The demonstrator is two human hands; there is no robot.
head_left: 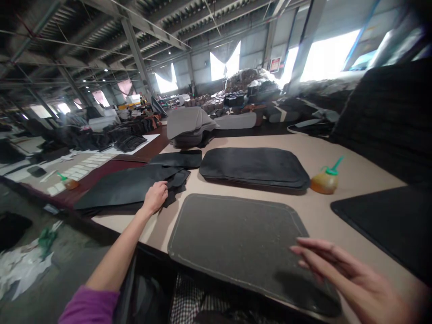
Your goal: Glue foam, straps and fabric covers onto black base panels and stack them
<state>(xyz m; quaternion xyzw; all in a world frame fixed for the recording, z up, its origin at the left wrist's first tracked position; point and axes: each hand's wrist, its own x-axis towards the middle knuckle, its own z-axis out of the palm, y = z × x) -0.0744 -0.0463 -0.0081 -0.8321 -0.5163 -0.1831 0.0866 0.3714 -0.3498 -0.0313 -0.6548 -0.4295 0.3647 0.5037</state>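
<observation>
My left hand [157, 197] reaches to the right end of a pile of black sheets [118, 186], its fingers curled at small black cut pieces [177, 180] there; the fingertips are partly hidden. In front of me lies a dark grey panel [239, 243] with rounded corners and a pale line along its edge. My right hand [344, 270] is over the panel's right end, fingers stretched out and thumb apart, with nothing visible in it. Behind the panel sits a stack of black rounded panels [253, 166].
A squat bottle of amber liquid with a green spout [326, 180] stands right of the stack. Another dark panel [388, 220] lies at the right. Grey stacked pieces [187, 123] are at the back. A second spouted bottle [69, 181] stands on the left table beside pale strips [83, 168].
</observation>
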